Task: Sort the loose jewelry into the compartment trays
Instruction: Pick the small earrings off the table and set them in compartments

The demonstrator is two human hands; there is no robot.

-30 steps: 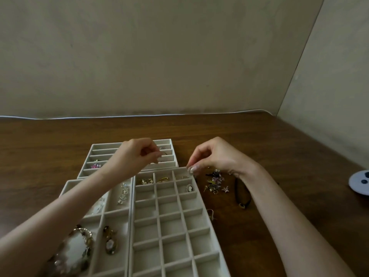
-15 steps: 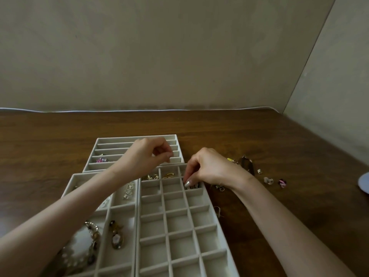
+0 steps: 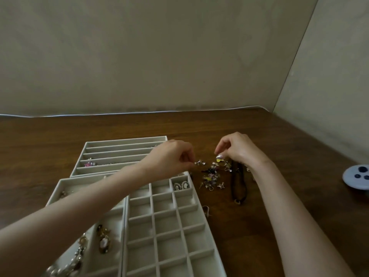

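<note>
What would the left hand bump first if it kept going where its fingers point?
Pinching a small silver piece, the left hand would probably meet the loose jewelry pile first, then the right hand; depth unclear.

Dark brown wooden table (image 3: pixel 279 136), grain running left to right. Plain pale wall (image 3: pixel 139 56) behind its far edge, meeting a second pale wall (image 3: pixel 329 86) on the right. Thin white cord (image 3: pixel 119 113) along the far edge. Round pale-blue disc (image 3: pixel 354 179) with dark spots at right, cut by the frame.

No readable text, label, brand, number or sign appears on anything here.
</note>
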